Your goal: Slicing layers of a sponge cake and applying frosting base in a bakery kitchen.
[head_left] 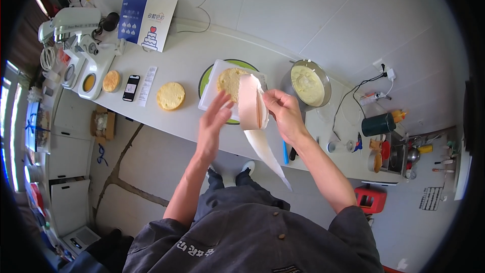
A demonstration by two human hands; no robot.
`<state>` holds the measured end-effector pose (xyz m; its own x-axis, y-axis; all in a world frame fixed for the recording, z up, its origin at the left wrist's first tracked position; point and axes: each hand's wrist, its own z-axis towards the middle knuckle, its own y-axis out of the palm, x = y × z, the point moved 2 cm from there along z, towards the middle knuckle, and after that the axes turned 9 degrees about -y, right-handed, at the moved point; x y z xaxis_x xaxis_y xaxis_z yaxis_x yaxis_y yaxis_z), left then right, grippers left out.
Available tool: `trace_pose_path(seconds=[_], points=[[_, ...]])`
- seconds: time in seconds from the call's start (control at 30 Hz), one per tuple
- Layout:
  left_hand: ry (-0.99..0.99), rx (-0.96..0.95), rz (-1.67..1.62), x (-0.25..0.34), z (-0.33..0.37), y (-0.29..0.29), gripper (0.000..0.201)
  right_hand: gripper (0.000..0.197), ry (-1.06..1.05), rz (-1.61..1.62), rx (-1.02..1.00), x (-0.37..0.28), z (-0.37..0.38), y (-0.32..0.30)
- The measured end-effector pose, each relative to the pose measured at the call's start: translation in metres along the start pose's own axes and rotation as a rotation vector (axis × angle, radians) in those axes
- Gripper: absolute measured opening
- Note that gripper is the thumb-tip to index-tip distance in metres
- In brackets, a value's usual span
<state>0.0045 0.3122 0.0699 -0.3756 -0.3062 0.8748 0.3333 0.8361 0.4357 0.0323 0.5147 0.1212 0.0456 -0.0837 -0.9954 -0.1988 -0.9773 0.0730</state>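
My right hand (287, 116) pinches the upper rim of a piping bag (248, 106). The bag's wide pinkish cuff is folded over, white cream is smeared along its opening, and its pale narrow end hangs past the counter's front edge. Just left of the bag is my left hand (214, 121), fingers stretched out with nothing in them. Behind the bag, a round sponge cake layer (228, 78) lies on a white square board (208, 96). That board rests on a green-rimmed turntable (203, 81); the bag hides part of both.
To the right stands a metal bowl (327, 86) of pale cream. Left on the counter are another sponge layer (171, 96), a paper slip (147, 87), a phone (131, 88), a small sponge layer (111, 81) and a stand mixer (76, 20). A blue-handled tool (285, 152) lies near the front edge.
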Motion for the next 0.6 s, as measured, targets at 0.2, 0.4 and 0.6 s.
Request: trace_pose_path(seconds=[0.2,0.4,0.6], points=[[0.125,0.182,0.429,0.029,-0.004,0.056,0.098,0.021,-0.026,-0.043,-0.003,-0.004,-0.002,0.004],[0.185,0.201,0.243,0.008,0.002,0.049,0.086,0.019,-0.023,0.066,-0.031,-0.011,-0.007,0.003],[0.186,0.280,0.416,-0.001,0.000,0.047,0.056,0.020,0.008,0.103,-0.113,-0.014,-0.006,-0.006]])
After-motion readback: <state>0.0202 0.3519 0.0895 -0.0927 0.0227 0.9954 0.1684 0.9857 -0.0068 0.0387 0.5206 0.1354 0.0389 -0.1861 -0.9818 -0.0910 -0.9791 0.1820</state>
